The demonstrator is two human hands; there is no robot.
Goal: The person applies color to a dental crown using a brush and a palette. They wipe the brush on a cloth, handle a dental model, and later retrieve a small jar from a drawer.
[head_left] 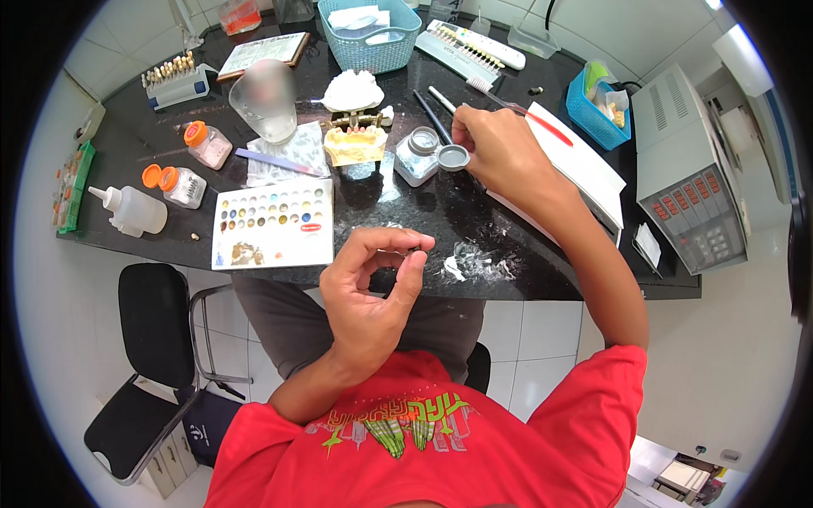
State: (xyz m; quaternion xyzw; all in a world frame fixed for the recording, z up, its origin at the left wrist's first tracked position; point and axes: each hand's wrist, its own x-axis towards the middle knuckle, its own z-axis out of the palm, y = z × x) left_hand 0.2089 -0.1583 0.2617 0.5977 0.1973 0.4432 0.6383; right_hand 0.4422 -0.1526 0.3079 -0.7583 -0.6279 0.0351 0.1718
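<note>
My left hand [373,284] is held up over the near table edge, thumb and forefinger pinched on a small dark piece [414,250] too small to name. Farther off and to the right, my right hand [504,152] has its fingers curled together beside the round grey lid [453,157] of a glass jar [417,158]. Whatever those fingers grip is hidden. A dark-handled brush [430,113] and a white pen-like tool [441,99] lie by its fingertips. Left of the jar stands a yellowish dental cast [356,146] on an articulator, with a white cast [351,91] behind.
A palette [273,245] with colour wells lies at left, near orange-capped jars [207,145] and a squeeze bottle [129,211]. White powder [483,264] dusts the near edge. At right are a toothbrush [542,124], white paper [589,182] and a furnace-like machine [690,169]. Blue baskets [370,56] stand behind.
</note>
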